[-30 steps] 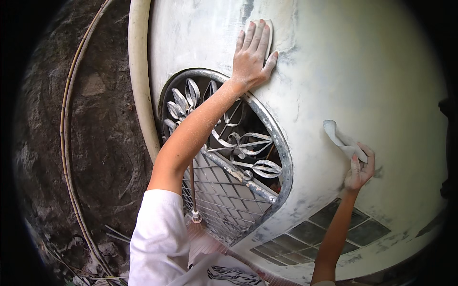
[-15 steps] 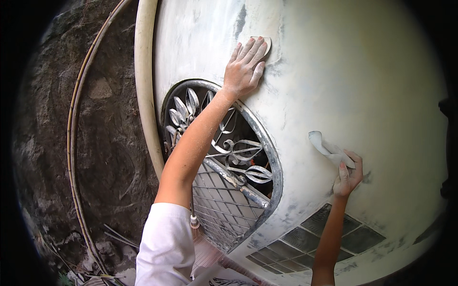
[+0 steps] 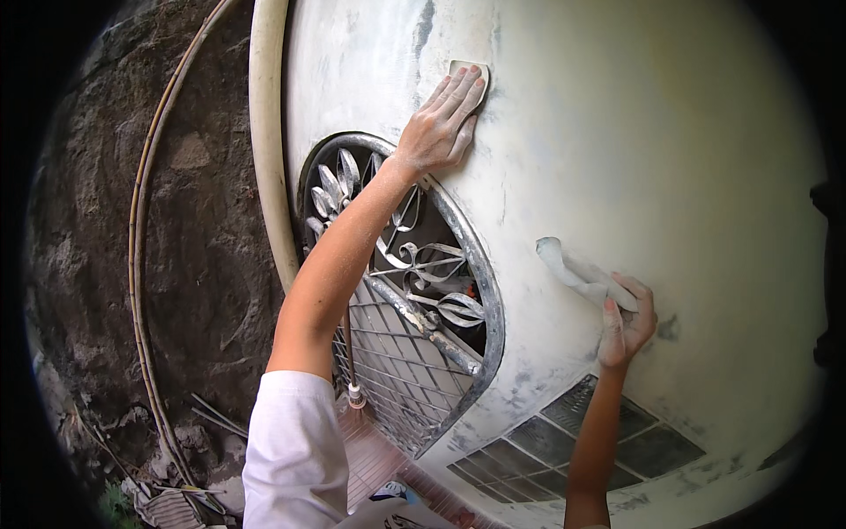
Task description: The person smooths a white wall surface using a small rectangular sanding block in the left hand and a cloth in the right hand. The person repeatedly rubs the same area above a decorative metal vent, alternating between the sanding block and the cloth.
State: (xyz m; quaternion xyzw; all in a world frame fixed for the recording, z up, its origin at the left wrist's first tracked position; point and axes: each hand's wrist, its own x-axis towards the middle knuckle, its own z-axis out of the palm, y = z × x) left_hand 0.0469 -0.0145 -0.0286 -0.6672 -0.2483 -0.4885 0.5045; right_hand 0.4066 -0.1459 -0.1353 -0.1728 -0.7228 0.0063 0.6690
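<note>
White dust coats both of my hands. My left hand [image 3: 441,128] lies against the pale, patchy wall [image 3: 573,115], its fingers held together and pressing a small piece of sandpaper [image 3: 457,67] to the surface. Only the paper's upper edges show past the fingertips. Lower and to the right, my right hand [image 3: 630,322] pinches a longer curled strip of sandpaper [image 3: 573,271] between thumb and fingers. The strip's free end points up and left, near the wall; whether it touches cannot be made out.
Under my left forearm is a rounded window with a scrolled metal grille [image 3: 432,264]. A gridded dark pane [image 3: 555,436] sits below my right hand. A broom [image 3: 355,397] stands at the lower middle. Left are a pale pipe [image 3: 267,132], a bamboo pole [image 3: 134,256] and rough dark rock [image 3: 207,247].
My left hand and its sandpaper have shifted slightly up and left. The right hand with the curled strip also appears a little further left, as the whole view has shifted somewhat.
</note>
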